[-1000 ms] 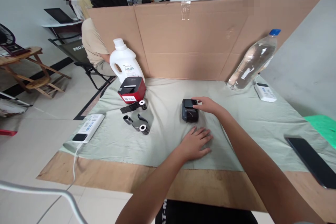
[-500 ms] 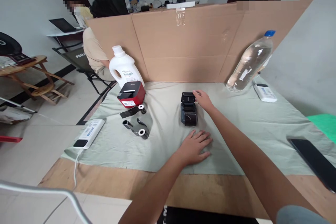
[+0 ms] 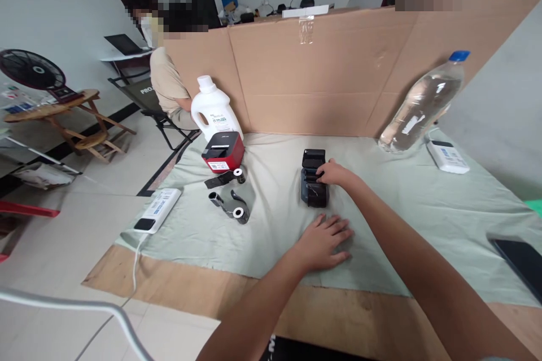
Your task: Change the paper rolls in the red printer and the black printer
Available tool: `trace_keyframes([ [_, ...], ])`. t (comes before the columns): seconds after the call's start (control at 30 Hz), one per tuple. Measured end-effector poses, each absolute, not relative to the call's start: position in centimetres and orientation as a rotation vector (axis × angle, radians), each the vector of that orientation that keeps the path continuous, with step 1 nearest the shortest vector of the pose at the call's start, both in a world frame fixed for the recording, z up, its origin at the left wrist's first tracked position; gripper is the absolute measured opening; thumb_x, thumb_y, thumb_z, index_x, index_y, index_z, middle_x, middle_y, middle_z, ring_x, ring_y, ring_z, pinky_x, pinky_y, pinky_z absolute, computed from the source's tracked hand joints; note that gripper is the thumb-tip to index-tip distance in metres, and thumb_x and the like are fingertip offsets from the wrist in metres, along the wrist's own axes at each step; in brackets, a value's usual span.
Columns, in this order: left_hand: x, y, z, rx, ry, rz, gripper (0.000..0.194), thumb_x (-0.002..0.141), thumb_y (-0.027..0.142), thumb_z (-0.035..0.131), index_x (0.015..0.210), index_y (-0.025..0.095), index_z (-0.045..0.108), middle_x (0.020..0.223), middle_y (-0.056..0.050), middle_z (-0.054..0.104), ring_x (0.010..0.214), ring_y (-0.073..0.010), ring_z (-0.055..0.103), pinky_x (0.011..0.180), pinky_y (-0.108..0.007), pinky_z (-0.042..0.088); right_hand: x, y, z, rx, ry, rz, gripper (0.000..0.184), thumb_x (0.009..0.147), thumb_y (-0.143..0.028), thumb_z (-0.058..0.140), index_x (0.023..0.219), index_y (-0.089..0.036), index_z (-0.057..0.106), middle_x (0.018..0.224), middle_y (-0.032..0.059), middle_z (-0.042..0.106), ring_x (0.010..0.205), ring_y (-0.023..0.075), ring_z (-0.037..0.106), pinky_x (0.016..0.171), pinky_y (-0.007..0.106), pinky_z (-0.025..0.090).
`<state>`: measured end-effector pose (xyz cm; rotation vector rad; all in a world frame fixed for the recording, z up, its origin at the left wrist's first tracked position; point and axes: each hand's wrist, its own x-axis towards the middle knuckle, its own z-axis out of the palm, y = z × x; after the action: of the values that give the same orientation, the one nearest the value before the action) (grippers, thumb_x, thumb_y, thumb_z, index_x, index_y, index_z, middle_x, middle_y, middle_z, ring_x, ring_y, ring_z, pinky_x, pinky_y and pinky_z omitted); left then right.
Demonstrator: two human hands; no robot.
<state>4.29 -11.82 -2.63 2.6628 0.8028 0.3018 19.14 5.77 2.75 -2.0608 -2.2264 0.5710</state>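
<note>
A small black portable printer (image 3: 314, 194) stands on the pale green cloth, its lid (image 3: 314, 158) raised at the back. My right hand (image 3: 333, 172) is at the right side of its opening, fingertips bent down into it. What those fingers pinch, if anything, is hidden. Just in front of the printer, my left hand (image 3: 324, 243) lies flat on the cloth with fingers spread, touching nothing else. To the left are a small black-and-white roll (image 3: 239, 175), another roll (image 3: 240, 215) with a dark strip trailing from it, and a red and black printer (image 3: 224, 151).
A white detergent jug (image 3: 215, 107) stands behind the red printer. Upright cardboard (image 3: 313, 79) lines the back. On the right are a leaning water bottle (image 3: 425, 104), a white power bank (image 3: 447, 156) and a phone (image 3: 519, 262). Another white device (image 3: 157, 210) with a cable lies left.
The printer's lid has swung up and back from closed. My right hand has moved from the lid down to the opening. My left hand has stayed flat on the cloth.
</note>
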Motion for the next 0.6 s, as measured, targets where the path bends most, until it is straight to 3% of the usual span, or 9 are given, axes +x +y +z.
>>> trace_keyframes([
  [0.1,4.3,-11.8,-2.6,2.682,0.804,0.304,0.061,0.102,0.054,0.041,0.154,0.023,0.040,0.166,-0.004,0.037,0.156,-0.0228,0.027,0.128,-0.051,0.022,18.3,5.9,3.7,-2.098,-2.225,0.534,0.026,0.069,-0.023,0.084,0.094,-0.022,0.079,0.118,0.0159,0.058,0.105,0.0358,0.063,0.094,0.049,0.052],
  [0.2,4.3,-11.9,-2.6,2.705,0.816,0.305,0.061,0.102,0.054,0.042,0.153,0.022,0.041,0.165,-0.004,0.037,0.156,-0.0226,0.028,0.128,-0.052,0.025,18.4,5.1,5.4,-2.094,-2.172,0.453,0.025,0.076,-0.020,0.078,0.100,-0.021,0.075,0.126,0.0199,0.056,0.121,0.0451,0.055,0.101,0.060,0.044],
  [0.27,4.3,-11.9,-2.6,2.716,0.820,0.300,0.061,0.102,0.055,0.041,0.154,0.022,0.041,0.166,-0.004,0.036,0.157,-0.0222,0.027,0.127,-0.051,0.025,18.7,4.6,6.9,-2.037,-2.097,0.424,0.022,0.082,-0.018,0.071,0.104,-0.022,0.071,0.126,0.0191,0.059,0.123,0.0451,0.054,0.104,0.066,0.039],
  [0.33,4.2,-11.9,-2.7,2.716,0.822,0.294,0.062,0.102,0.055,0.041,0.155,0.022,0.039,0.166,-0.003,0.035,0.157,-0.0214,0.025,0.128,-0.050,0.025,18.5,4.1,8.5,-1.928,-2.050,0.455,0.020,0.089,-0.019,0.061,0.108,-0.023,0.065,0.117,0.0150,0.065,0.115,0.0383,0.060,0.102,0.061,0.043],
  [0.47,4.3,-11.9,-2.9,2.691,0.823,0.293,0.061,0.103,0.053,0.041,0.155,0.021,0.039,0.167,-0.004,0.032,0.158,-0.0216,0.024,0.129,-0.050,0.021,15.2,3.3,10.8,-1.593,-2.015,0.684,0.022,0.101,-0.033,0.047,0.118,-0.022,0.055,0.097,0.0057,0.068,0.085,0.0228,0.066,0.080,0.038,0.054],
  [0.6,4.6,-11.7,-3.2,2.690,0.818,0.315,0.057,0.100,0.050,0.049,0.148,0.019,0.049,0.161,-0.009,0.044,0.153,-0.0263,0.033,0.128,-0.053,0.022,8.6,2.7,11.0,-1.470,-2.065,0.652,0.021,0.100,-0.035,0.050,0.113,-0.021,0.057,0.093,0.0046,0.069,0.084,0.0215,0.065,0.076,0.031,0.050],
])
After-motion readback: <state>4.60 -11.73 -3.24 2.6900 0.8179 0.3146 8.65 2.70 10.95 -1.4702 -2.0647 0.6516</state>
